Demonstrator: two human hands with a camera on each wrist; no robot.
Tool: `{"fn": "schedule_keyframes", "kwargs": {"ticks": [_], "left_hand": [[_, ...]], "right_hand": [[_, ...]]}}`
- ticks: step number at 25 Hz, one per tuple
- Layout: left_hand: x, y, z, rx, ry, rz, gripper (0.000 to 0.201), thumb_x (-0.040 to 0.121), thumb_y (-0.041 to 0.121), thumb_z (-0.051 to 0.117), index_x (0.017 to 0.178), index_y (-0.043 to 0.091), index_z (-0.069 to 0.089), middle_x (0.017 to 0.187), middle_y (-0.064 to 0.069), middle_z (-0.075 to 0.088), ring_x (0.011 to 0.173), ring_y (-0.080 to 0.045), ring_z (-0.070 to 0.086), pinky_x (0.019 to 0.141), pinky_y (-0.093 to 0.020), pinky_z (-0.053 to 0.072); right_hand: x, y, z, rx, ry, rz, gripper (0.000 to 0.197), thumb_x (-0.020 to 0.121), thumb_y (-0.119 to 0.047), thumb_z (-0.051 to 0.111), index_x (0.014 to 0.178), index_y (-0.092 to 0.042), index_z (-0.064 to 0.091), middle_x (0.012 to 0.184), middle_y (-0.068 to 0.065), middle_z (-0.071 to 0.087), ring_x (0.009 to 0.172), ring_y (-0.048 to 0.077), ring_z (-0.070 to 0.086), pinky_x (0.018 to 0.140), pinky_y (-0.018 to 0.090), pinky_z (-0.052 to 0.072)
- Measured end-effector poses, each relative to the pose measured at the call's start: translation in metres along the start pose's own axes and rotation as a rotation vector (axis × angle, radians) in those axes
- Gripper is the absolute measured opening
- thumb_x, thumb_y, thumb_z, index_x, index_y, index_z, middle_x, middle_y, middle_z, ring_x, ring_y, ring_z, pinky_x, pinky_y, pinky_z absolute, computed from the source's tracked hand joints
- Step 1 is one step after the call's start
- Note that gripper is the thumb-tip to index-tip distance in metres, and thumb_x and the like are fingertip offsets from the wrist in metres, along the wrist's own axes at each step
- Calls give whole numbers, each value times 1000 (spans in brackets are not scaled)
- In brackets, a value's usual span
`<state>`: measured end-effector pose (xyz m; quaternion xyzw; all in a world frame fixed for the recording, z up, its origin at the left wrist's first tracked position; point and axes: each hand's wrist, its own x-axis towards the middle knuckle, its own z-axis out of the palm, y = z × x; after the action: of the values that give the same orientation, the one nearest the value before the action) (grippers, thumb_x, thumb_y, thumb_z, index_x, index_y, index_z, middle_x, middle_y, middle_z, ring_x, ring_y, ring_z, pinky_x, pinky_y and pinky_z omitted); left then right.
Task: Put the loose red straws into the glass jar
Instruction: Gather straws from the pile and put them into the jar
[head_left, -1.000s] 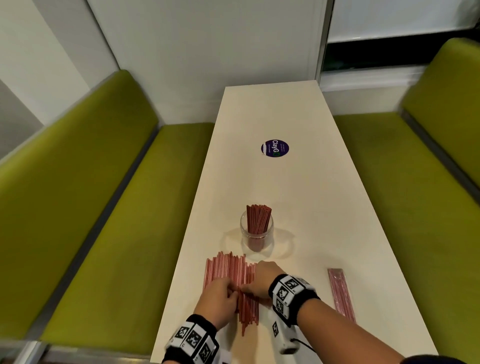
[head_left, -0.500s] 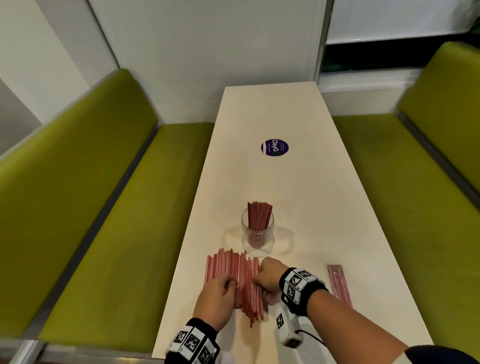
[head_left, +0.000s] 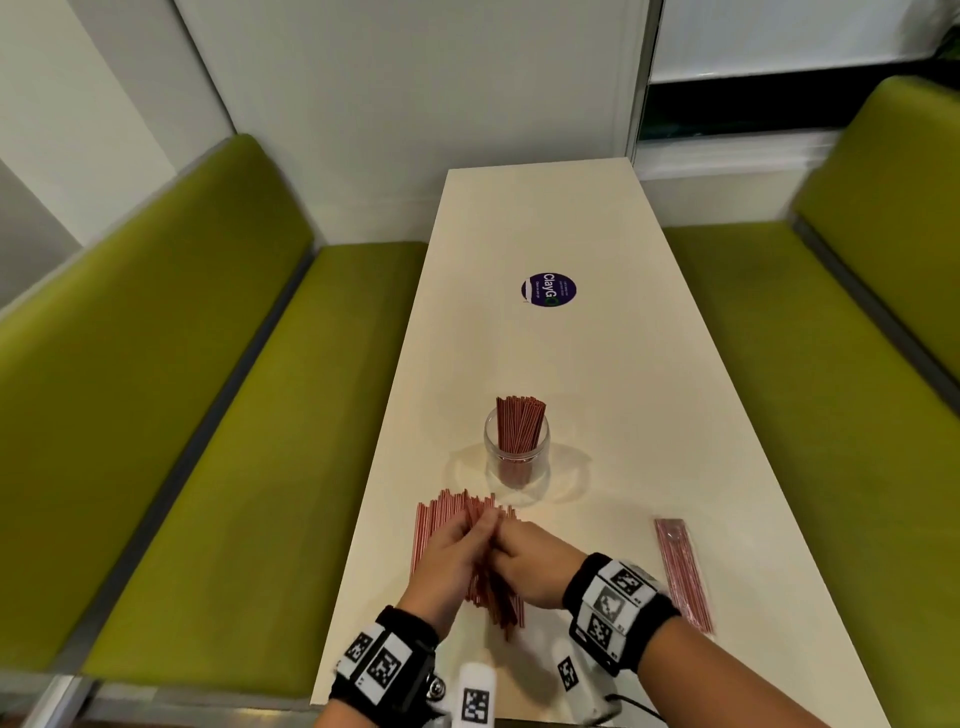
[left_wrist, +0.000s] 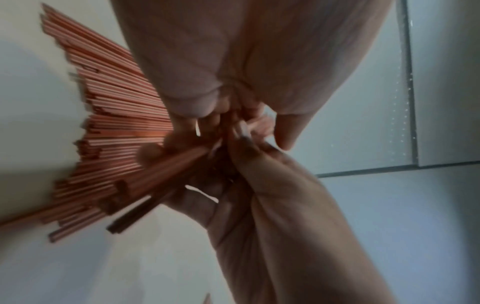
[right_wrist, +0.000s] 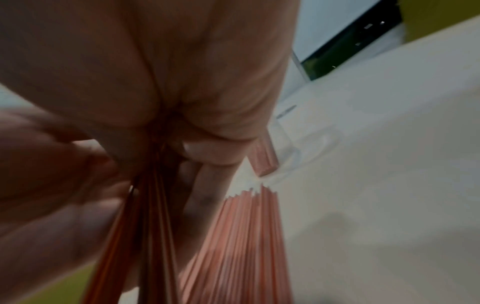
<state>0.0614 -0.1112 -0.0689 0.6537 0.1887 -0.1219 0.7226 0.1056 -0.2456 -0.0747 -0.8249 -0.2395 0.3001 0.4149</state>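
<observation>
A glass jar (head_left: 516, 457) stands mid-table with several red straws (head_left: 520, 428) upright in it. Just in front of it, loose red straws (head_left: 439, 519) lie fanned on the white table (head_left: 623, 415). My left hand (head_left: 457, 551) and right hand (head_left: 519, 558) meet over that pile, and both grip one bundle of straws (head_left: 493, 597) raised off it. In the left wrist view, fingers of both hands curl round the bundle (left_wrist: 161, 170) above the loose straws (left_wrist: 116, 107). The right wrist view shows the held bundle (right_wrist: 153, 216) and the flat pile (right_wrist: 246, 236).
A clear packet of red straws (head_left: 683, 577) lies to the right of my hands. A round purple sticker (head_left: 549, 291) sits farther up the table. Green benches (head_left: 208, 415) flank both sides. The pile lies close to the table's left edge.
My hands were pressing flat on the pile; now they have closed together round a bundle of straws and raised it off the table.
</observation>
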Motion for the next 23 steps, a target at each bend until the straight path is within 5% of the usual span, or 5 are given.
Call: {"fn": "schedule_keyframes", "kwargs": {"ticks": [6, 13, 16, 21, 23], "left_hand": [[-5, 15, 7, -270, 114, 57, 39, 106, 27, 38, 104, 3, 68, 111, -14, 75, 109, -33, 69, 100, -48, 50], [-25, 28, 12, -102, 105, 227, 38, 103, 37, 40, 100, 9, 65, 110, -9, 75, 85, -26, 70, 66, -37, 58], [-33, 11, 13, 99, 62, 266, 38, 102, 34, 41, 101, 13, 73, 106, -3, 75, 83, -7, 71, 64, -21, 53], [-31, -5, -11, 22, 206, 221, 43, 105, 31, 38, 94, 0, 66, 93, -14, 77, 96, -27, 72, 88, -38, 53], [-34, -9, -15, 29, 188, 172, 43, 106, 29, 37, 93, -2, 63, 89, -16, 76, 92, -32, 72, 80, -37, 54]], "right_hand": [[-12, -22, 19, 994, 56, 204, 30, 102, -35, 51, 86, -10, 57, 62, 7, 50, 48, 17, 45, 45, 26, 41], [-13, -32, 22, 1662, 57, 446, 24, 86, -30, 58, 74, -10, 63, 52, 3, 42, 32, 8, 31, 29, 16, 27], [-5, -36, 28, 1490, 144, 481, 31, 96, -34, 49, 74, -16, 62, 56, 1, 43, 40, 11, 36, 38, 20, 27], [-5, -4, 21, -116, 330, 469, 34, 100, -43, 42, 97, -17, 64, 91, 4, 64, 80, 19, 62, 77, 34, 52], [-1, 1, 14, -334, 290, 529, 39, 99, -47, 46, 105, -12, 61, 103, 8, 65, 91, 25, 63, 79, 33, 50]]}}
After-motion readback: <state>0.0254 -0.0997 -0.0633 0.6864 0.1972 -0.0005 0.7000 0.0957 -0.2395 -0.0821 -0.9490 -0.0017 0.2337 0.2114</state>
